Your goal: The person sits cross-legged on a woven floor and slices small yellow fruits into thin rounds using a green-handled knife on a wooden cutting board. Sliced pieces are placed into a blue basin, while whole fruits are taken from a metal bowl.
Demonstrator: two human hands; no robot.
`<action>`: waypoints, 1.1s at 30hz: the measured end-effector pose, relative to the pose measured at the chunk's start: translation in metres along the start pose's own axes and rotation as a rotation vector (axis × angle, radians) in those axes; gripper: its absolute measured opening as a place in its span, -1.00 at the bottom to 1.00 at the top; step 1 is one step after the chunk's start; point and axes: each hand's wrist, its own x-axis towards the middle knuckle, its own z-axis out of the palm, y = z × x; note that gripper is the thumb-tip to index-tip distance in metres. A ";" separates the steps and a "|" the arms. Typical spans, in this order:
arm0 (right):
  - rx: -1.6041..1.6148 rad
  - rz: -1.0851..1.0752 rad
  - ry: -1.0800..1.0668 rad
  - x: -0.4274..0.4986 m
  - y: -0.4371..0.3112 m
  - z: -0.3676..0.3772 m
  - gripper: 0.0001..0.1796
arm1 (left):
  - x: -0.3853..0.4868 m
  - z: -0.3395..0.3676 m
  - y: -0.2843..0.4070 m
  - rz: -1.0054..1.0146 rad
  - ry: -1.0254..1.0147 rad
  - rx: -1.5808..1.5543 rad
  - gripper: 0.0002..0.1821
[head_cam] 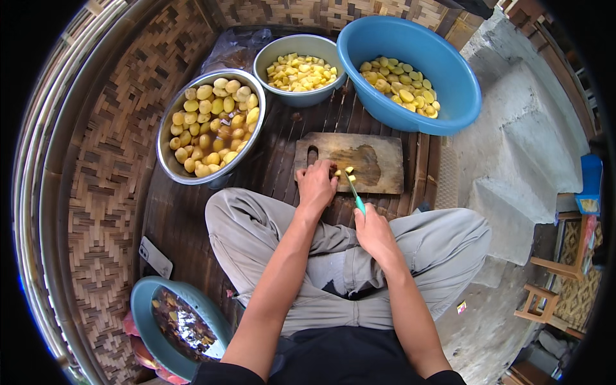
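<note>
My right hand [376, 232] grips the turquoise handle of a kitchen knife [358, 198], its blade pointing away over the near part of a worn wooden cutting board [317, 143]. Curled at the board's near left, my left hand [317, 185] holds a small piece of yellow potato [338, 173] between fingertips and thumb; the fingers partly hide it. Two cut potato cubes [351, 174] lie by the blade, one of them touching it. A dark wet patch [368, 161] marks the board's middle, and a slot handle is cut at its left end.
Around the board stand a metal basin [258, 126] of whole peeled potatoes in water, a bowl [298, 99] of cubes and a blue tub [404, 36] of potatoes. A teal basin [144, 313] with murky water and a phone [155, 257] are left. Concrete steps [510, 192] lie right.
</note>
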 end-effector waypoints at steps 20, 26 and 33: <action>0.335 0.003 0.083 0.019 0.009 0.000 -0.61 | 0.044 -0.036 0.017 -0.163 0.037 -0.729 -0.72; 0.250 -0.041 0.087 0.015 0.007 0.002 -0.61 | 0.129 -0.113 0.050 0.153 0.298 -0.071 -0.49; 0.162 -0.104 0.123 0.012 0.005 0.000 -0.65 | 0.079 -0.080 0.067 0.539 -0.598 0.271 -0.67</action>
